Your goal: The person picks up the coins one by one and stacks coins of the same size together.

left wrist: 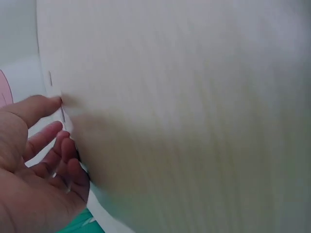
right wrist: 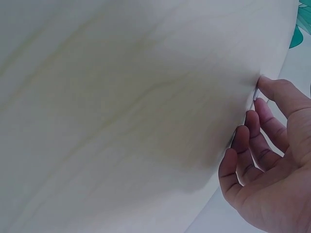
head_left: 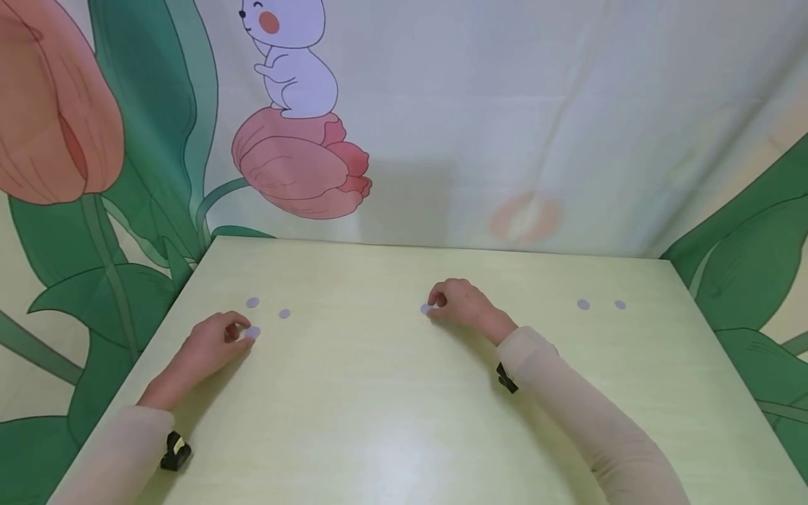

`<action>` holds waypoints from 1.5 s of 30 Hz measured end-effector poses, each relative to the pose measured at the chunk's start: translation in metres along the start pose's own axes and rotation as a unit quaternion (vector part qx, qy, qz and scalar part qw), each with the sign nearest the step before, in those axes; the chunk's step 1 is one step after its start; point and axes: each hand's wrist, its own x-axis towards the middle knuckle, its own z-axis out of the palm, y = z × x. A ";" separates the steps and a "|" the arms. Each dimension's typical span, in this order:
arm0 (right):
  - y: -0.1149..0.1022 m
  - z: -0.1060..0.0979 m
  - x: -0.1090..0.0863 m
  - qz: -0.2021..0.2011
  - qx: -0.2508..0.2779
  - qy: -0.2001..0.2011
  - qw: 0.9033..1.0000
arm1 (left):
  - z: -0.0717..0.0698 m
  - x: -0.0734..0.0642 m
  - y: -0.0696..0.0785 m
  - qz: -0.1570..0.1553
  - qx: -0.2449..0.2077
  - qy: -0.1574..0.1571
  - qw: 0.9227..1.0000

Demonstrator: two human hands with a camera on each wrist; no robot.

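Observation:
On the left of the table, my left hand [head_left: 211, 342] has thumb and forefinger at the edges of a small flat pale-purple disc [head_left: 252, 332], pinching it at table level. Two more such discs lie just beyond it, one farther back [head_left: 252, 302] and one to its right [head_left: 285, 313]. Near the table's middle, my right hand [head_left: 466, 303] pinches another pale-purple disc [head_left: 426, 308] between thumb and forefinger. Each wrist view shows the held disc almost edge-on, as a thin sliver between the thumb and forefinger of the left hand [left wrist: 36, 160] and right hand [right wrist: 277, 150].
Two similar discs lie on the right side of the table, a left one [head_left: 583, 304] and a right one [head_left: 621, 304]. The pale wood-grain table [head_left: 379, 407] ends at a curtain [head_left: 442, 140] printed with tulips and a white animal. Both wrists carry black devices.

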 end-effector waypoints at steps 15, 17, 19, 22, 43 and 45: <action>-0.002 -0.003 0.000 -0.006 0.006 -0.004 1.000 | -0.002 -0.003 -0.025 0.024 -0.062 0.016 0.998; -0.002 -0.003 0.000 -0.006 0.006 -0.002 1.000 | -0.001 -0.004 -0.026 0.019 -0.069 0.025 0.997; -0.002 -0.003 0.000 -0.006 0.006 -0.001 1.000 | 0.001 -0.005 -0.026 0.016 -0.073 0.032 0.997; -0.002 -0.003 0.001 -0.004 0.007 0.000 1.000 | 0.003 -0.006 -0.027 0.014 -0.076 0.040 0.996; 0.002 0.000 0.003 0.003 0.010 -0.003 1.000 | 0.006 -0.005 -0.024 0.025 -0.064 0.057 0.996; 0.003 0.000 0.003 0.002 0.008 -0.002 1.000 | 0.006 -0.004 -0.024 0.029 -0.062 0.053 0.996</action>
